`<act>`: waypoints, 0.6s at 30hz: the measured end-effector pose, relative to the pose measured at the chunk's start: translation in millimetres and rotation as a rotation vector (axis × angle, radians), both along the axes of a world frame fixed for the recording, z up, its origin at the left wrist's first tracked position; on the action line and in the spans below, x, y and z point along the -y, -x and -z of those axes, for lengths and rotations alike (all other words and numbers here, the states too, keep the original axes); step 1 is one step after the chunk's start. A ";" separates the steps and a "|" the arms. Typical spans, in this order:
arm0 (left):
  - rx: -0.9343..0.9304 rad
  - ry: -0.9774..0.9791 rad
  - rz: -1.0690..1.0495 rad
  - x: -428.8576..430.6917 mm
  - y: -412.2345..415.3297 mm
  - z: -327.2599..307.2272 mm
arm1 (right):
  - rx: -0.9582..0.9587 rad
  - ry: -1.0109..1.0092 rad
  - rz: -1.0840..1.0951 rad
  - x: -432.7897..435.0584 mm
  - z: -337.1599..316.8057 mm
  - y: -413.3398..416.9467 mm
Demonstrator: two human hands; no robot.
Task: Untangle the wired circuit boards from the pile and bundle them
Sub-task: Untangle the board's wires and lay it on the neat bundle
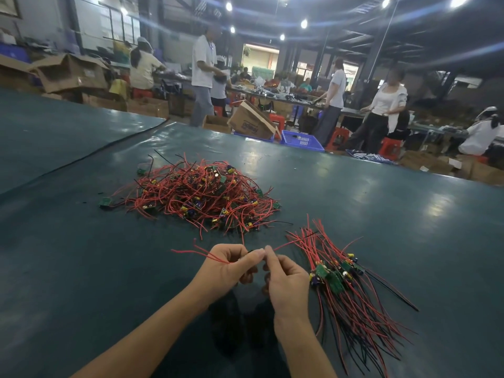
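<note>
1. The left hand and right hand each pinch red wires; fingers hide where the wires meet.
2. The tangled pile sits at 12 o'clock, the sorted bunch at 3 o'clock.
3. The box writing is too blurry.

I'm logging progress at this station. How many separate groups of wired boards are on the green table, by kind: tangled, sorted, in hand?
Tangled pile: 1
Sorted bundle: 1
Held wires, pinched by left hand and right hand: 1
Total: 3
</note>
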State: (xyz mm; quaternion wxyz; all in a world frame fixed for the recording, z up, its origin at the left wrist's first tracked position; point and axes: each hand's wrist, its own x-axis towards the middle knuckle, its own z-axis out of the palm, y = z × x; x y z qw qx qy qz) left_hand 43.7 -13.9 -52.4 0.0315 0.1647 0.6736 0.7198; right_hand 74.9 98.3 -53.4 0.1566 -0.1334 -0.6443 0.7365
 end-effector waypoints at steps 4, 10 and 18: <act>0.017 0.025 0.020 -0.4 -1.0 -3.1 | 0.047 0.098 0.112 -10.0 -1.8 5.3; 0.033 0.031 0.026 4.9 -1.3 -9.9 | 0.039 0.282 0.292 -33.7 -5.4 14.0; 0.092 -0.020 0.039 9.5 -1.5 -12.6 | 0.063 0.533 0.281 -34.2 -12.9 8.2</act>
